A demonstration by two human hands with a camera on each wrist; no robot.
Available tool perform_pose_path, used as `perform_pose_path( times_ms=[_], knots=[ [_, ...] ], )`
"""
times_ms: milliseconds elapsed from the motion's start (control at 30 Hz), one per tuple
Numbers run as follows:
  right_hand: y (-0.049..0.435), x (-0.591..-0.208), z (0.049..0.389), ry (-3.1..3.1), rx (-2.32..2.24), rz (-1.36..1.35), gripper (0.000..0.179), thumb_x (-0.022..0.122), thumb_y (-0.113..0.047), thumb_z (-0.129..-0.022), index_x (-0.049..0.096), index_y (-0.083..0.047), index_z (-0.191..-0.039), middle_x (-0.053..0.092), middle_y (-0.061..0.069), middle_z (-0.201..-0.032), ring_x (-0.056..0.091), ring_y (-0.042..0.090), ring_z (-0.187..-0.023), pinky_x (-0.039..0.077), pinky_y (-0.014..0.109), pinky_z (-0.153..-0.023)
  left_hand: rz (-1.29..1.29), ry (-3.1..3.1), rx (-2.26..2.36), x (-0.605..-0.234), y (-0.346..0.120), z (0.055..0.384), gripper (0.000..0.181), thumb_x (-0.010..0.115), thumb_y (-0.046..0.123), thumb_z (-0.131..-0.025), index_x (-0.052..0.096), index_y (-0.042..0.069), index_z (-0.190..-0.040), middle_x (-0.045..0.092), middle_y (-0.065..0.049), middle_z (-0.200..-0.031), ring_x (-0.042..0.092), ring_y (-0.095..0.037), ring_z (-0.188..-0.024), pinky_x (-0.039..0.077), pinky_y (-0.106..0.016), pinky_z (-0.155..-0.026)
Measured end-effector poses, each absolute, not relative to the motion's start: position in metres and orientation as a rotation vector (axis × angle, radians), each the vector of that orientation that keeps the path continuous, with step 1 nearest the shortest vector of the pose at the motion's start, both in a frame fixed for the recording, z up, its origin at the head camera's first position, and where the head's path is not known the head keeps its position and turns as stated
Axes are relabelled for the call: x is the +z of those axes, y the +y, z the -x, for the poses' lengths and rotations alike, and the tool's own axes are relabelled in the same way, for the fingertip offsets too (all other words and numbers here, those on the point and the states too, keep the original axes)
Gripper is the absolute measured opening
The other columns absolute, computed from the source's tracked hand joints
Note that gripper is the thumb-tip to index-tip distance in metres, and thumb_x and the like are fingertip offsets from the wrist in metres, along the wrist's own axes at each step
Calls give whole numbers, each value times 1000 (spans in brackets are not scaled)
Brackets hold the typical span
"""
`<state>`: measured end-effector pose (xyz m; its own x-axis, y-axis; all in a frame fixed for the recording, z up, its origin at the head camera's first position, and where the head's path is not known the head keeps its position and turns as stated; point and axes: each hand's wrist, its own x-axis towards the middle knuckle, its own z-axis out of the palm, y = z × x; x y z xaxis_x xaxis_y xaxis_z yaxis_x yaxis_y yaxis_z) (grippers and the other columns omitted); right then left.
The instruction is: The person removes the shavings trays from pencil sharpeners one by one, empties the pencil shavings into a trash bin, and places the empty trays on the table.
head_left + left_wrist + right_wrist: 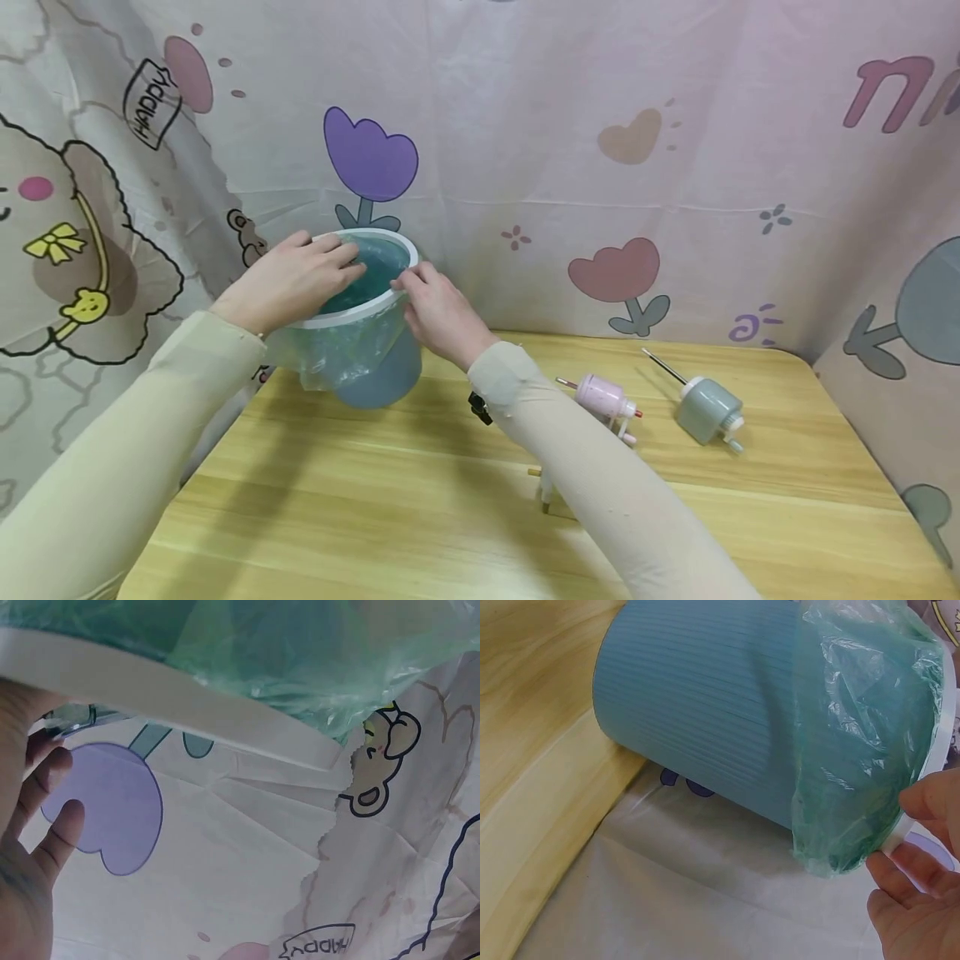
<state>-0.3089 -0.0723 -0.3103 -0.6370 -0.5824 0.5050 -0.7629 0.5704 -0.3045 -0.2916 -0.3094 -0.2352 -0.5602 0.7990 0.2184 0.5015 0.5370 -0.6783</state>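
Observation:
A blue ribbed trash can [382, 375] stands upright at the table's back left. Its mouth is lined with a thin green trash bag [862, 712], whose edge is folded down over the outside. A white rim ring [408, 242] circles the top over the bag. My right hand [442, 312] pinches the ring at its right side, thumb and fingers on either side in the right wrist view. Across the left part of the mouth reaches my left hand [296, 279], its fingers loosely bent and apart in the left wrist view; its thumb is mostly hidden there.
On the wooden table [337, 517] to the right lie a pink pencil sharpener [602, 395] and a grey pencil sharpener [708, 410], each with a pencil. Another white item [547, 487] is partly hidden by the right sleeve. A printed curtain [510, 125] hangs behind.

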Motion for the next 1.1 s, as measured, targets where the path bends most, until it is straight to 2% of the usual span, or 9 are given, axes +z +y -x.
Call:
perform_pose_path(
  times_ms=[133, 333, 500, 667, 767, 933, 1100],
  knots=[
    [-66, -312, 308, -2486, 717, -1063, 30, 66, -4, -103, 66, -5, -133, 63, 11, -138, 65, 24, -125, 55, 32, -111, 1046, -2304, 726, -235, -305, 294, 30, 79, -5, -90, 74, 4, -118, 69, -17, -115, 65, -35, -102, 57, -48, -77],
    [-63, -315, 307, -2516, 694, -1082, 36, 65, -3, -103, 63, -5, -140, 60, 13, -146, 63, 26, -134, 53, 32, -116, 919, -2478, 472, -232, -308, 290, 50, 87, 0, -83, 69, 2, -130, 68, -18, -126, 65, -38, -114, 58, -55, -88],
    [-60, -312, 306, -2563, 705, -1078, 43, 66, -6, -103, 62, -7, -146, 56, 15, -156, 57, 28, -145, 47, 37, -123, 886, -2496, 313, -232, -314, 288, 53, 88, -1, -80, 67, 0, -129, 67, -20, -123, 67, -41, -108, 58, -60, -85],
    [-50, -303, 302, -2661, 758, -1066, 53, 69, -16, -104, 56, -11, -156, 50, 15, -164, 50, 30, -152, 42, 43, -128, 851, -2501, 221, -232, -316, 284, 62, 92, 3, -80, 65, 0, -136, 67, -22, -125, 68, -42, -102, 59, -61, -88],
    [-38, -298, 298, -2695, 799, -1056, 56, 70, -21, -104, 54, -12, -157, 52, 13, -162, 51, 29, -150, 41, 43, -128, 837, -2466, 180, -231, -315, 280, 65, 93, 5, -79, 65, -1, -137, 67, -22, -127, 69, -43, -104, 59, -61, -88],
    [-7, -289, 288, -2672, 910, -1052, 47, 69, -24, -105, 60, -11, -149, 61, 8, -153, 54, 26, -147, 41, 42, -127, 759, -2409, 20, -231, -309, 271, 64, 93, 9, -78, 65, -2, -134, 68, -21, -124, 68, -40, -103, 60, -58, -87],
    [33, -291, 264, -2593, 1068, -1002, 42, 69, -24, -104, 64, -12, -144, 66, 5, -148, 58, 26, -142, 46, 46, -123, 694, -2322, -150, -233, -300, 256, 64, 95, 13, -76, 65, -1, -132, 68, -18, -123, 68, -37, -99, 60, -56, -81]
  ],
)
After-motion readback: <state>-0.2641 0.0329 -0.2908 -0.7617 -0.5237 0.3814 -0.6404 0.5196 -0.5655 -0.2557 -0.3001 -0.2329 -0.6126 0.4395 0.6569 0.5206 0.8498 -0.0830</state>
